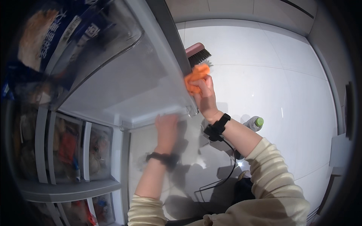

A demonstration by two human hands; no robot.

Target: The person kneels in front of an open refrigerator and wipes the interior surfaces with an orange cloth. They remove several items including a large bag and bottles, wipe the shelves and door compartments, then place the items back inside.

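My right hand (pixel 205 94) grips a crumpled orange cloth (pixel 198 77) against the edge of a large grey appliance door (pixel 175 42), which looks like a refrigerator door. Lower and to the left, my left hand (pixel 167 131) is blurred, its fingertips at the lower edge of the door's pale inner panel (pixel 135 84); whether it grips that edge cannot be told. Just beyond the cloth, a brush with a pink handle (pixel 195 49) and dark bristles is partly hidden by the door. Both wrists wear black bands.
Blue printed food packages (pixel 62 36) sit behind a clear bin at upper left. Clear drawers (pixel 68 147) with bagged items fill the appliance's compartments at lower left. A bottle with a green cap (pixel 258 122) stands on the pale tiled floor (pixel 305 104), right of my right wrist. A black cable (pixel 233 166) hangs below it.
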